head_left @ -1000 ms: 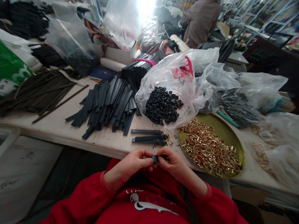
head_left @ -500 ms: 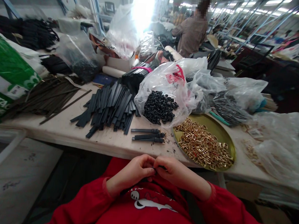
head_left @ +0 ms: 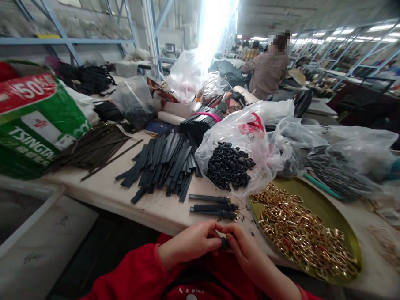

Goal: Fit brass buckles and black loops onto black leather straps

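Observation:
Close to the table's front edge, my left hand (head_left: 196, 242) and my right hand (head_left: 247, 249) meet, fingers pinched. Between the fingertips shows the dark end of a black strap (head_left: 224, 243); the rest of it is hidden by my fingers. Just beyond my hands lie several finished-looking black straps with gold buckles (head_left: 214, 207), side by side. Behind these is a clear plastic bag (head_left: 268, 146) with many small black loops (head_left: 229, 166). A heap of flat black strips (head_left: 168, 159) lies to the left. At the right, a gold round tray (head_left: 351, 227) holds loose gold buckles (head_left: 305, 232).
Brown strips (head_left: 94, 147) and a green packaging bag (head_left: 25, 129) are at the left of the table. More plastic bags (head_left: 349, 139) crowd the right side. Farther back, a person (head_left: 268, 71) faces away. Small black scraps dot the tabletop (head_left: 144, 214).
The view has tilted up and turned left, so things sit lower and farther right. My hands stay together but have shifted, and more of the black piece between my fingertips shows.

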Available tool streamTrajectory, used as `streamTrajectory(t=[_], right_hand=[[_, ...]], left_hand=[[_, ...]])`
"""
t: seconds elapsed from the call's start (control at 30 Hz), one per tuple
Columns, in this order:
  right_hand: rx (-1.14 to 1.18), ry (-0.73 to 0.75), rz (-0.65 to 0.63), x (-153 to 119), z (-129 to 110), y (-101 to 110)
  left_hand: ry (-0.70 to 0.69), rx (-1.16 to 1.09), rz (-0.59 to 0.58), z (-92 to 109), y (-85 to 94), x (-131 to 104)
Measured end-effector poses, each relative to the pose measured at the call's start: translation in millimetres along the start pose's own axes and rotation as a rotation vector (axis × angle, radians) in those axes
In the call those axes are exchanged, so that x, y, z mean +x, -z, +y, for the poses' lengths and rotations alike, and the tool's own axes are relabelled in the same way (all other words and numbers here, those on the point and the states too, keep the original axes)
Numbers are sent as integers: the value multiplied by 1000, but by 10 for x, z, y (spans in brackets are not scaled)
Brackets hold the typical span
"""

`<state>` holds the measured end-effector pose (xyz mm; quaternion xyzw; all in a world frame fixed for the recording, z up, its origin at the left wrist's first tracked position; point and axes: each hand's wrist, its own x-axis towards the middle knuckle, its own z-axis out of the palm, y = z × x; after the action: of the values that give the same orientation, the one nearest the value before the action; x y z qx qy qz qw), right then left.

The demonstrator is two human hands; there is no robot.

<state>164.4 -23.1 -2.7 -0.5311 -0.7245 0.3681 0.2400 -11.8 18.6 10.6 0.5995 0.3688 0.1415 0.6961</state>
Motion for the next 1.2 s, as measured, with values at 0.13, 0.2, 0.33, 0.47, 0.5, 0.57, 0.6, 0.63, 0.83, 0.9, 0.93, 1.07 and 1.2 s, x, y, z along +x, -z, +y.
streamTrajectory(t=[0.13,0.2,0.33,0.47,0.5,0.57,0.6,0.63,0.83,0.9,0.93,1.07,1.2], right_hand=[[-70,41,47,172,86,-66],[-72,77,70,277,146,-76],[-229,61,237,560,351,-17],[-556,52,286,816,547,28],[-613,50,286,850,572,20],[-664,51,298,877,590,-11],[-662,56,305,874,588,-25],[-651,65,311,865,581,-32],[-534,80,356,821,568,211],[-517,40,395,850,588,370],[-516,18,417,877,599,443],[-491,-68,397,1073,616,591],[-480,-155,304,1317,643,503]], left_hand=[[-9,174,87,66,66,98],[-50,322,167,82,82,170],[-129,638,313,133,363,366],[34,1100,779,197,1042,616],[119,1190,869,201,1208,686],[179,1221,923,189,1460,823],[196,1224,938,177,1540,884],[201,1216,946,165,1589,934],[150,1113,1006,202,1531,856],[93,1049,1013,223,1440,702],[51,1000,1007,220,1376,617],[-152,493,706,115,977,323],[-24,44,396,0,510,180]])
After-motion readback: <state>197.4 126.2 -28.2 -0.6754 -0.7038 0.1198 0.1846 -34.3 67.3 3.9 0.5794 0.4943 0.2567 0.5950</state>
